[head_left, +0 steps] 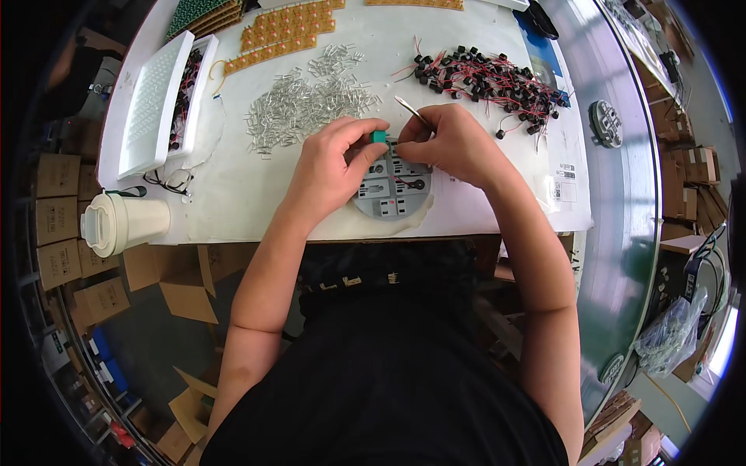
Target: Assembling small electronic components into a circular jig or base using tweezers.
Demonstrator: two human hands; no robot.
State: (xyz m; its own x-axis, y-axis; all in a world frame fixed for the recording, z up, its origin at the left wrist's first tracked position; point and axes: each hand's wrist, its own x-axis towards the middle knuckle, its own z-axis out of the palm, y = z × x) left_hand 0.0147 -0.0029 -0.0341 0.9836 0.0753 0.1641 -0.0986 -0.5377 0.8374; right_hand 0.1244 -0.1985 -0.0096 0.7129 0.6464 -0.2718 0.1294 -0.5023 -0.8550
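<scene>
On the white table before me lies a round grey plate [395,208] with rectangular slots and small fittings in it. My left hand [330,167] is over the plate's far left edge, with a small green block [378,137] pinched between thumb and fingers. My right hand [454,144] is closed at the far right edge of the plate, gripping a slim metal tool [410,109]. The tool's bright tip points away to the upper left; its other end is hidden in the hand. A small black round part with a red wire [418,184] sits in the plate.
Beyond my hands are a heap of clear U-shaped pieces [291,109] and a pile of black parts with red wires [493,81]. A white foam box [198,93], yellow boards [287,31] and a cream cup [124,221] stand left. Another round plate [606,124] lies right.
</scene>
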